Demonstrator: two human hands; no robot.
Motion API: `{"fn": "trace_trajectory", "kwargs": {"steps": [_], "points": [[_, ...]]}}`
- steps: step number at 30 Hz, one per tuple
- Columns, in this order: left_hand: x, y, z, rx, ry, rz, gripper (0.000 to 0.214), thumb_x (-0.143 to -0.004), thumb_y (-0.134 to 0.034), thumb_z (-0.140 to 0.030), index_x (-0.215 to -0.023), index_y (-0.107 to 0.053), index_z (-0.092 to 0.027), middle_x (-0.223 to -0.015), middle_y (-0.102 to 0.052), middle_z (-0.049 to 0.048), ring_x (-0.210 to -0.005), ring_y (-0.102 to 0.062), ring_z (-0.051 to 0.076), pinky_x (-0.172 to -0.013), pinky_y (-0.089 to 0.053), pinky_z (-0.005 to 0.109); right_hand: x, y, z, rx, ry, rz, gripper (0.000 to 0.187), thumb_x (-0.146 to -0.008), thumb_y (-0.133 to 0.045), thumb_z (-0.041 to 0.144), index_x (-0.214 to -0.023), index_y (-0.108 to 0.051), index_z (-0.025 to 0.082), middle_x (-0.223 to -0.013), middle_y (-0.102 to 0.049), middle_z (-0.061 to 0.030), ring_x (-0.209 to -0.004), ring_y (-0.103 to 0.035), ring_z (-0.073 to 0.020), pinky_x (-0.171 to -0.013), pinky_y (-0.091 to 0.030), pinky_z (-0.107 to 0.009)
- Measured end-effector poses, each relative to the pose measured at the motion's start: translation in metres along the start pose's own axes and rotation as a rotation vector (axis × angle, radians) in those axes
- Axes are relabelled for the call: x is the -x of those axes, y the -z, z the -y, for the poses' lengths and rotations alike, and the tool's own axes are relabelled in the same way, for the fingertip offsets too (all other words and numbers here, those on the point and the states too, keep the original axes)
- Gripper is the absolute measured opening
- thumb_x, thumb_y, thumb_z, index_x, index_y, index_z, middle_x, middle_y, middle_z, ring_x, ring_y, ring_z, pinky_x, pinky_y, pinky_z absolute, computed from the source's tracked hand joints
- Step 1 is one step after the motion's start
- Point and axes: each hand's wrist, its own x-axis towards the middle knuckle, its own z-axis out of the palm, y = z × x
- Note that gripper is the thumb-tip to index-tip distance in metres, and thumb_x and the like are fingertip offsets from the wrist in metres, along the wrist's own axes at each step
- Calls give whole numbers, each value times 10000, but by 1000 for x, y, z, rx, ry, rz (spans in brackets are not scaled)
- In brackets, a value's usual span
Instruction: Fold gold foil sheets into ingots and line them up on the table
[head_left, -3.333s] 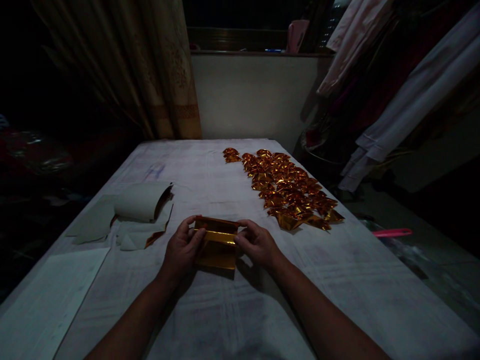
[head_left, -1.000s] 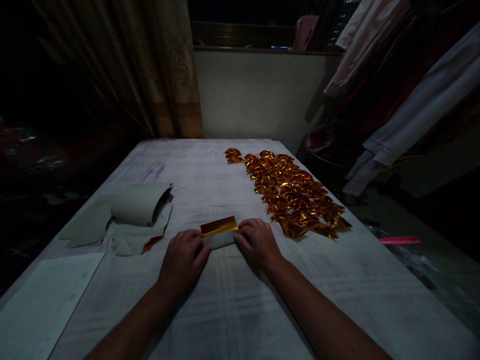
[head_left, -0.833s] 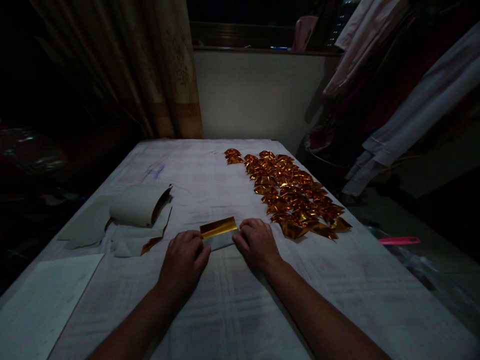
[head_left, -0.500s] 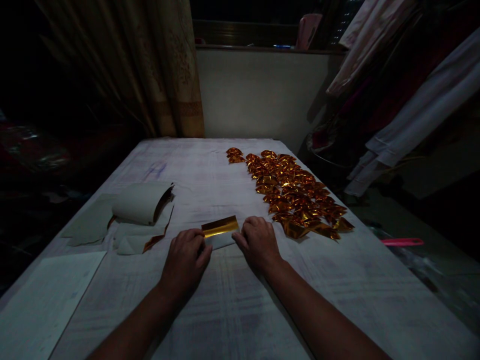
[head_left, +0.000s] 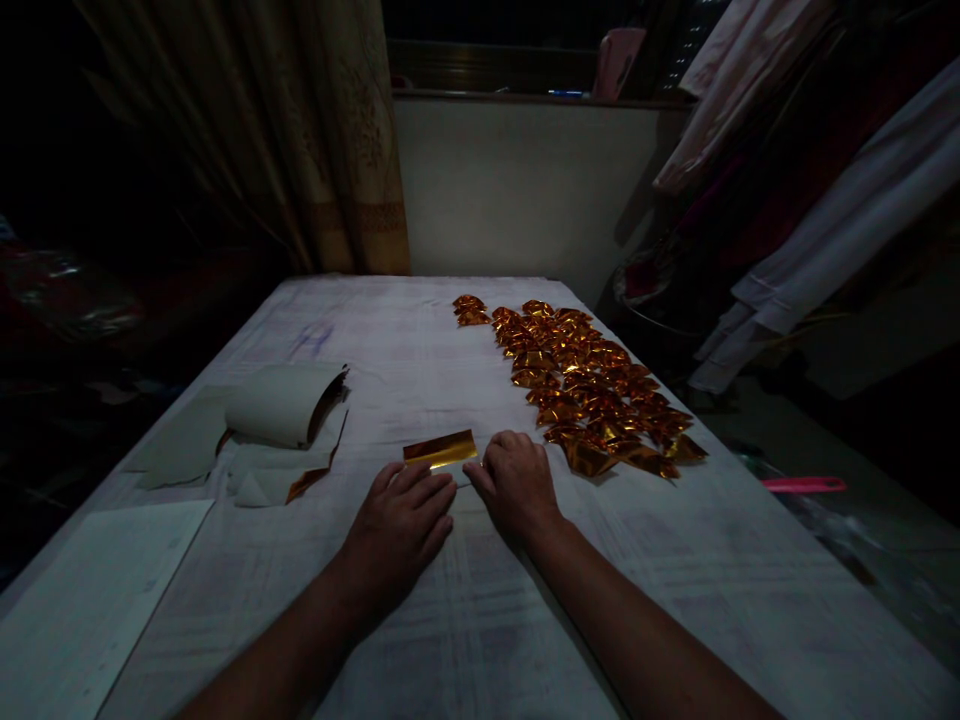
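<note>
A small sheet of gold foil paper lies folded on the table in front of me, with a pale strip along its near side. My left hand rests flat across that near side, its fingers stretched out and covering part of the sheet. At the right end, my right hand has its fingers curled, and its thumb presses on the paper's corner. To the right of my hands spreads a pile of folded gold foil pieces, with a couple more set a little apart at the far end.
Left on the table sit a curled stack of grey-backed foil sheets and a flat white sheet. Clothes hang beyond the right edge. A curtain drops behind the far left edge.
My left hand has moved right and spread flat over the near side of the foil paper, hiding more of its pale strip. The right hand has stayed in place.
</note>
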Motion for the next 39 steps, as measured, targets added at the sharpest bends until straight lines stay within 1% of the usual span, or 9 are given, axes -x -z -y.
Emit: {"fn": "trace_trajectory", "kwargs": {"steps": [3, 6, 9, 12, 15, 20, 26, 33, 39], "points": [[0, 0, -1, 4, 23, 14, 315, -1001, -497, -284, -1272, -643, -218, -1272, -708, 65, -1209, -589, 279, -1091, -325, 496, 2, -3, -2, -30, 2, -40, 269, -965, -612, 365, -743, -630, 216, -880, -656, -73, -875, -547, -242, -752, -355, -363], [1, -1, 0, 1, 22, 9, 313, -1004, -494, -300, -1266, -647, -223, -1260, -714, 59, -1179, -609, 255, -1082, -335, 469, 6, -3, -6, -100, 28, -144, 178, -985, -548, 295, -864, -643, 206, -866, -661, -58, -859, -558, -230, -770, -367, -361], [2, -2, 1, -21, 9, -23, 313, -1012, -488, -312, -1268, -648, -228, -1256, -719, 46, -1164, -620, 247, -1086, -324, 462, 13, 1, -6, -173, 193, -211, 155, -983, -523, 247, -1015, -668, 206, -972, -699, -63, -920, -580, -229, -821, -388, -369], [1, -2, 0, -31, 15, -34, 315, -1017, -479, -314, -1270, -647, -229, -1247, -727, 42, -1148, -631, 243, -1080, -322, 458, 19, 7, -2, -209, 396, -148, 178, -972, -536, 225, -1068, -686, 222, -1055, -729, -52, -989, -596, -228, -878, -409, -376], [1, -2, 0, -26, 18, -36, 307, -1016, -475, -310, -1246, -657, -220, -1228, -736, 43, -1136, -641, 246, -1077, -319, 462, 22, 9, 3, -184, 480, -69, 197, -961, -555, 226, -1107, -686, 203, -1147, -736, -56, -1080, -601, -246, -922, -419, -396], [4, -2, 1, -16, 14, -33, 312, -1019, -482, -325, -1259, -650, -218, -1255, -727, 37, -1163, -638, 245, -1115, -289, 474, 25, 7, 9, -56, 436, 8, 204, -972, -581, 271, -1124, -690, 191, -1201, -731, -67, -1114, -610, -265, -920, -423, -424], [16, 8, 9, -40, 24, -10, 314, -1009, -510, -358, -1260, -663, -248, -1280, -717, 35, -1249, -600, 281, -1142, -281, 511, 35, 9, 1, 52, 358, -30, 202, -971, -594, 283, -1121, -689, 187, -1205, -730, -80, -1125, -621, -285, -954, -391, -447], [24, 17, 13, -75, 50, -14, 294, -1005, -505, -351, -1178, -711, -231, -1219, -744, 51, -1229, -615, 318, -1133, -294, 583, 40, 13, -3, 50, 315, -44, 215, -981, -569, 289, -1136, -689, 199, -1210, -731, -74, -1128, -621, -275, -996, -377, -452], [20, 17, 13, -72, 24, -21, 259, -985, -531, -319, -1124, -724, -216, -1177, -758, 61, -1190, -640, 320, -1115, -335, 588, 40, 9, -2, 30, 297, -50, 269, -990, -560, 312, -1193, -680, 182, -1256, -709, -102, -1204, -593, -293, -1051, -365, -479]]}}
